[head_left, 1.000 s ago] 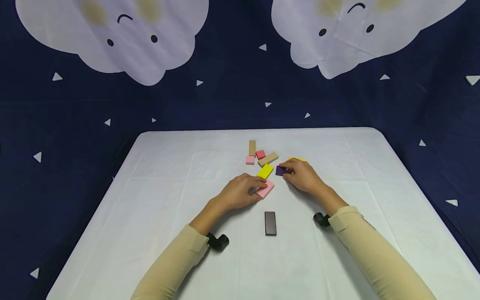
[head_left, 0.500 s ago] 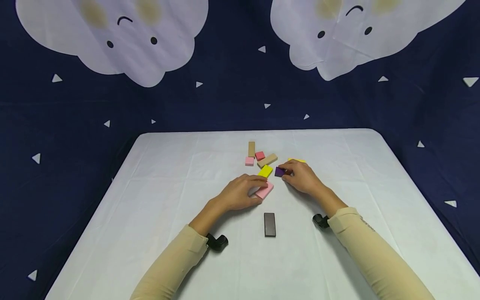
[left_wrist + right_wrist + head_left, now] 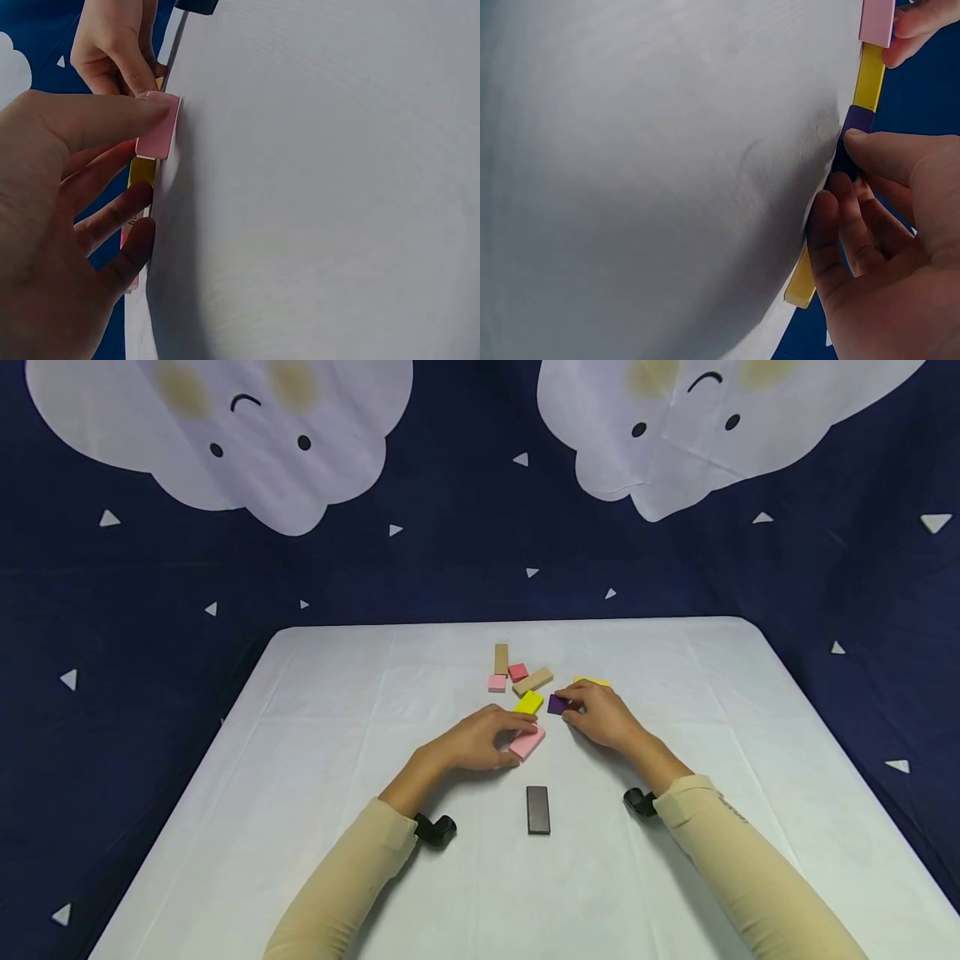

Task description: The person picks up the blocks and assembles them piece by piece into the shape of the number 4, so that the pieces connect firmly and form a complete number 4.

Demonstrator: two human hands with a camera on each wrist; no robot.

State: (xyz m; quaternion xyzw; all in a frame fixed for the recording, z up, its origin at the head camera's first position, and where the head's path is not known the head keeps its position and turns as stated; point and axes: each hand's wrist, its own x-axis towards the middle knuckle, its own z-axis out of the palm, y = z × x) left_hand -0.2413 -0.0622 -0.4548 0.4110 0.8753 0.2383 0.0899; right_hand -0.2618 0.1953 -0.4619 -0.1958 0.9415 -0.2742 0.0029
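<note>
On the table, midway between its left and right edges and toward its far edge, the left hand holds a flat pink block, thumb on the near side, forefinger on the far side, parted only as wide as the block; its other fingers are spread. The right hand pinches a small purple block by its end, thumb and fingers close together, probably because so small a piece offers little to grasp. Both blocks are low at the surface, so these grips seem more for steadying than for lifting. A yellow block lies between them.
</note>
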